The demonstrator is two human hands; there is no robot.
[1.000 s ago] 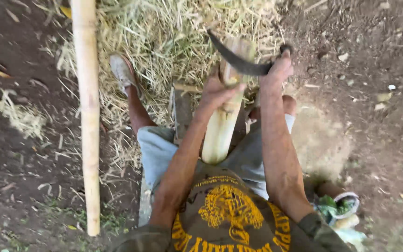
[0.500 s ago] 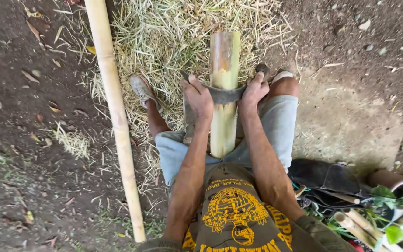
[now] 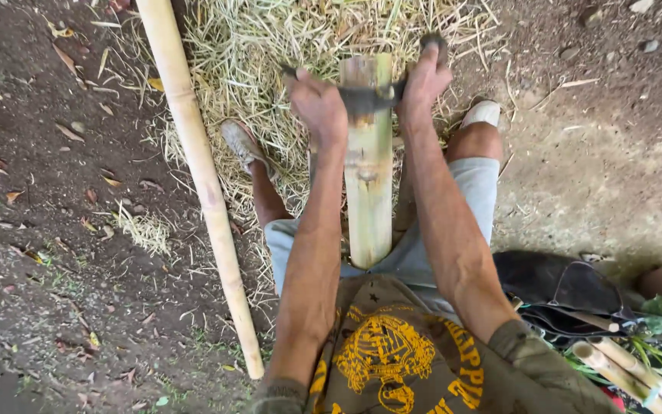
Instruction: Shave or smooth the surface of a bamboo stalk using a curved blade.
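Left hand [image 3: 319,103] and right hand [image 3: 423,80] each clench an end of a curved blade [image 3: 365,98] pressed across the upright bamboo piece [image 3: 368,169], upper centre of the frame.

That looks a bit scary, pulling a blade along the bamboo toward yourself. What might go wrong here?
The curved blade lies across the short bamboo piece, gripped at each end by the left hand and right hand. If it slips, it may run toward the thighs and belly, where the bamboo's near end rests. Fingers close to the edge might get nicked. The long pole lying beside the left foot might trip the person on rising.
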